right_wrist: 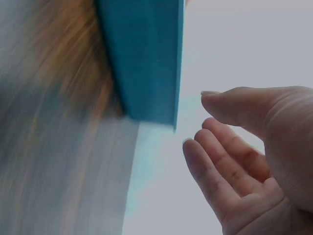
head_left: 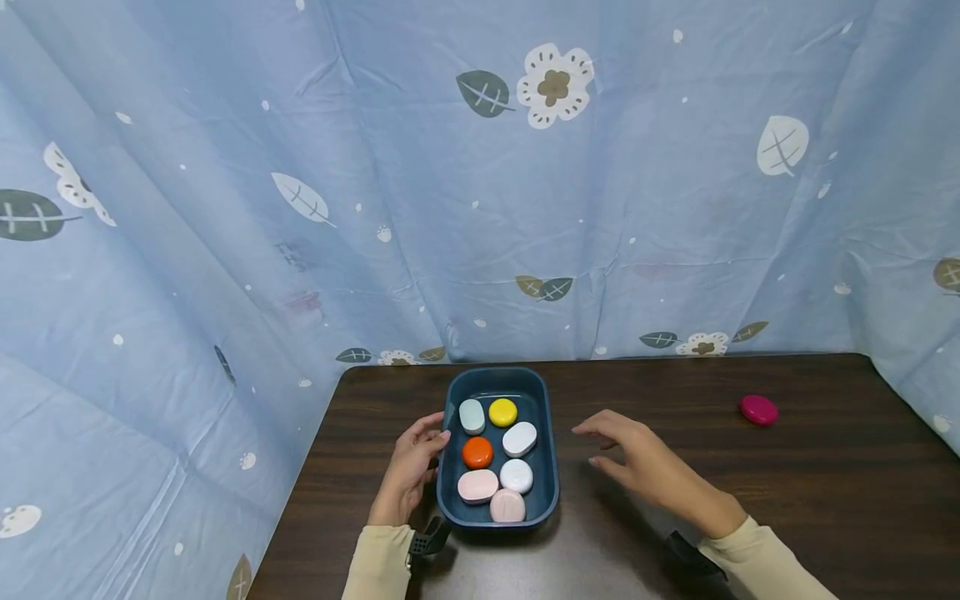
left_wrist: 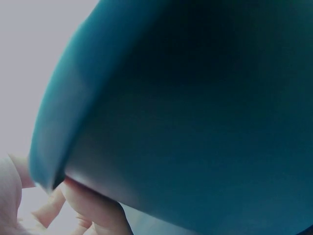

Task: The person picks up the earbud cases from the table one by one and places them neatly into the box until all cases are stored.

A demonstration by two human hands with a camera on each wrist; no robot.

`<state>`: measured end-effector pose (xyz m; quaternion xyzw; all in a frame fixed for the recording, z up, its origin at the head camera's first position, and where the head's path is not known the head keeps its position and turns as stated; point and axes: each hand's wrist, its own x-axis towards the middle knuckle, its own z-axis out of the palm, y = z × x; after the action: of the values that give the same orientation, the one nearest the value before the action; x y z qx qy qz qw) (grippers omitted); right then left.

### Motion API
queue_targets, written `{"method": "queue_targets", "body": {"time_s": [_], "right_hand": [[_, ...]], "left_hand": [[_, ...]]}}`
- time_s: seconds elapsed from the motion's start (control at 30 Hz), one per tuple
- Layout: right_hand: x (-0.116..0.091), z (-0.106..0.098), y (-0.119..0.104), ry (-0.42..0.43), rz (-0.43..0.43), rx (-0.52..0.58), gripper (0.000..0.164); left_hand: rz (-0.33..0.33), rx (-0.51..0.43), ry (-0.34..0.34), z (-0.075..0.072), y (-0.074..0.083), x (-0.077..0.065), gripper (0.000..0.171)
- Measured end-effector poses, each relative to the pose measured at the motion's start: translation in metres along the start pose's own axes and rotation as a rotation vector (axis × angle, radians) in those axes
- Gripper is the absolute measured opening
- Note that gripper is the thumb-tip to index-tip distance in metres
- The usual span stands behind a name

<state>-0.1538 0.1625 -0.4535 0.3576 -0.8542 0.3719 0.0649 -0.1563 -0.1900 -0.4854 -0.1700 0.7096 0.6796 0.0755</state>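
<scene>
A dark blue rectangular tray [head_left: 553,467] holds several smooth, rounded pieces that look like small soaps. Among them are a yellow piece [head_left: 502,412], an orange piece [head_left: 477,452], a pale green piece [head_left: 472,416], white ones and pink ones. My left hand [head_left: 405,471] grips the tray's left side, thumb at the rim; in the left wrist view, fingers [left_wrist: 93,205] bend against the tray's edge. To the right of the tray my right hand [head_left: 633,454] hovers apart from it, fingers relaxed and holding nothing. The right wrist view shows its thumb [right_wrist: 239,105] spread from the fingers.
A magenta rounded piece [head_left: 759,409] lies alone on the right part of the dark wooden table [head_left: 675,387]. A blue patterned curtain [head_left: 420,208] hangs along the table's back edge and both sides.
</scene>
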Motion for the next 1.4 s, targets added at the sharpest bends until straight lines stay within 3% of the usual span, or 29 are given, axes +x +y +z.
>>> {"method": "queue_targets", "body": {"time_s": [0.13,0.47,0.7,1.1,1.4], "right_hand": [[-0.018,-0.015,0.017,0.085,0.034,-0.083,0.052],[-0.059,-0.046,0.056,0.198,0.138,-0.273,0.057],[-0.075,-0.061,0.075,0.267,0.194,-0.299,0.055],[-0.091,-0.078,0.097,0.289,0.386,-0.314,0.050],[-0.102,-0.089,0.116,0.348,0.461,-0.348,0.046]], "left_hand": [[0.001,-0.001,0.003,0.000,0.000,0.001,0.039],[0.022,-0.015,0.010,0.002,0.002,-0.001,0.040],[0.007,-0.008,0.017,0.002,0.000,0.002,0.038],[0.008,-0.010,0.014,0.002,0.000,0.001,0.037],[0.010,-0.015,0.007,0.001,0.000,0.001,0.037]]}}
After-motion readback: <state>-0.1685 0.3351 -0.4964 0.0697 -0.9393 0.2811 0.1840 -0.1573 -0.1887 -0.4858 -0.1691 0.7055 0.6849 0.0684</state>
